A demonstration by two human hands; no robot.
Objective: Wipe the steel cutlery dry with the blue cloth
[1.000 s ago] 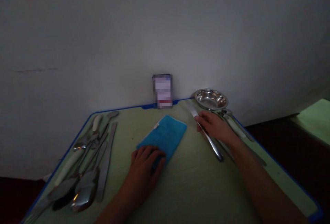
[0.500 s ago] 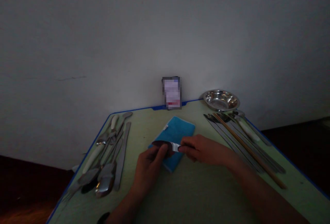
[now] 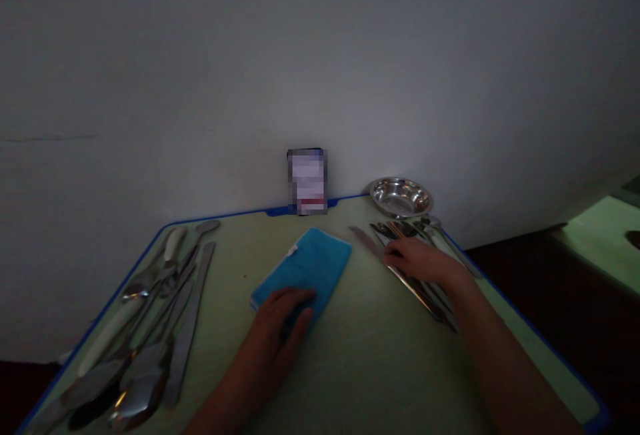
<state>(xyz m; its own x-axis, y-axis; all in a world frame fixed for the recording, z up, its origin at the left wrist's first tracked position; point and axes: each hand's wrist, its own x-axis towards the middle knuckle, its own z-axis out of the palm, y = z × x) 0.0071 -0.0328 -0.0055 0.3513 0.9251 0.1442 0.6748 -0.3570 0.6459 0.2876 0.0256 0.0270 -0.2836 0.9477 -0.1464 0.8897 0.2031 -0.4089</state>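
My right hand [image 3: 407, 258] is at the right-hand row of cutlery, its fingers closed around the middle of a table knife [image 3: 367, 243]. The blade points to the far left, and the handle stretches back toward me along the row's left side. My left hand [image 3: 283, 315] lies on the folded blue cloth [image 3: 305, 265], fingers spread with the thumb apart, holding nothing. Under my right hand and forearm, part of the row is hidden, including most of the wooden chopsticks [image 3: 398, 229].
At the left lies a pile of spoons, forks and knives, with a flat metal knife [image 3: 193, 321] on its inner side. A steel bowl [image 3: 401, 197] sits at the back right. A blurred-out phone-like device [image 3: 308, 181] leans against the wall. Blue edging borders the table.
My right hand has carried the knife from over the cloth to the right-hand row. My left hand has let go of the blade and settled on the cloth. The view has shifted right.
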